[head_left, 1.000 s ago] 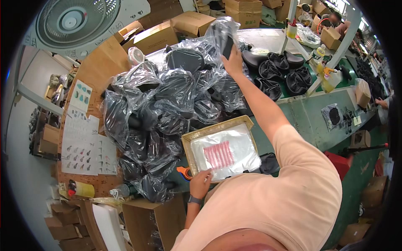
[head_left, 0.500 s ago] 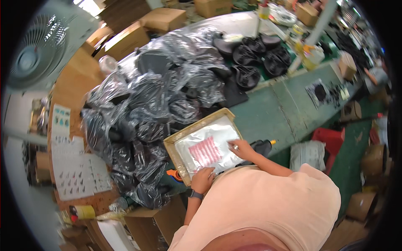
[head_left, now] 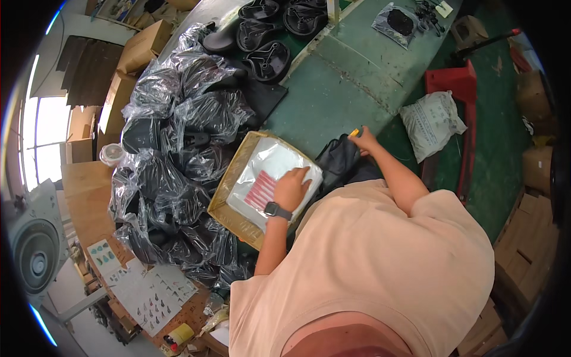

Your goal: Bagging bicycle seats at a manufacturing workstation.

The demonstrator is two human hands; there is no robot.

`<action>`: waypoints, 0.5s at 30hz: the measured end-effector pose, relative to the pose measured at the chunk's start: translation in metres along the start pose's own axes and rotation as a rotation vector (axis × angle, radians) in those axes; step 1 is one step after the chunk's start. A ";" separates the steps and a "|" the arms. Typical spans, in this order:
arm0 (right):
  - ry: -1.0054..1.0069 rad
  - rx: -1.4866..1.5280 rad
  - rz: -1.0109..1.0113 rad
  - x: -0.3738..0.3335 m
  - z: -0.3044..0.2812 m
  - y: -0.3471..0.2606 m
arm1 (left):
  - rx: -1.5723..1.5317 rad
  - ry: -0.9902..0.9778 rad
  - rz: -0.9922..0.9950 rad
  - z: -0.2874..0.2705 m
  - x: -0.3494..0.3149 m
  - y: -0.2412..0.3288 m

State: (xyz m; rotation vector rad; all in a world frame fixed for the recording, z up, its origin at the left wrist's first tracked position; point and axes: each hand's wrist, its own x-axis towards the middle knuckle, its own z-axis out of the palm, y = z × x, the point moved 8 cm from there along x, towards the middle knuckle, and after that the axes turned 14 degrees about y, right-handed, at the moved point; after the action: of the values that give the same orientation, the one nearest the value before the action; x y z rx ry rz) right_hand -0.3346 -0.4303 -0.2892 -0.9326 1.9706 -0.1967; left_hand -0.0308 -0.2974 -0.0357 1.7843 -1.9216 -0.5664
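My left hand (head_left: 291, 190) lies on a stack of clear plastic bags with red print (head_left: 259, 172), its fingers stretched over the bags' right side. The bags fill a shallow cardboard box lined with yellowish tape (head_left: 221, 209) on the green table. To the right, my right hand (head_left: 366, 143) closes on a small yellow-ended thing (head_left: 355, 132), most of it hidden by the fingers. Just below and left of that hand is a dark black item (head_left: 336, 159) at the table's edge. Black bicycle saddles in clear plastic (head_left: 169, 190) are heaped left of the box.
Unwrapped black saddle parts (head_left: 267, 61) lie beyond the heap. A bag of small black parts (head_left: 395, 25) is on the far table. Right of the table stand a white sack (head_left: 433, 125) and a red frame (head_left: 467, 137). Printed sheets (head_left: 156, 297) and a fan (head_left: 37, 259) are at left.
My right hand has left the bags and reached right to the yellow-ended thing. The left hand has slid further onto the bags. The whole view has turned and shifted.
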 end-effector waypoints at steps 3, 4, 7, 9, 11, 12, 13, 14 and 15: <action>0.263 -0.302 -0.325 0.069 0.035 0.015 | -0.062 -0.213 0.045 0.084 0.038 0.043; 0.159 -0.216 -0.357 0.057 0.062 -0.004 | -0.067 -0.300 0.001 0.117 0.028 0.036; -0.209 -0.145 -0.713 0.038 0.123 -0.049 | -0.181 -0.326 -0.034 0.201 0.029 0.034; -0.556 0.012 -0.713 0.015 0.138 -0.058 | -0.152 -0.345 -0.088 0.220 0.047 0.045; -0.710 0.082 -0.667 0.013 0.128 -0.069 | -0.068 -0.350 -0.159 0.220 0.075 0.063; -0.683 -0.038 -0.860 0.007 0.116 -0.080 | -0.053 -0.353 -0.184 0.218 0.082 0.066; -0.642 -0.163 -1.049 0.004 0.105 -0.088 | -0.066 -0.316 -0.229 0.212 0.093 0.074; -0.629 -0.185 -1.063 0.025 0.099 -0.089 | -0.082 -0.277 -0.263 0.209 0.105 0.082; -0.619 -0.210 -1.075 0.050 0.091 -0.088 | -0.088 -0.279 -0.295 0.207 0.114 0.087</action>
State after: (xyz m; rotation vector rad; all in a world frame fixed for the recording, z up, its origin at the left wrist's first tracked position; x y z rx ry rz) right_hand -0.2304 -0.5062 -0.3328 -1.8582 0.7929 -0.2557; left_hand -0.2282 -0.4060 -0.1474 2.0334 -1.7790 -1.0338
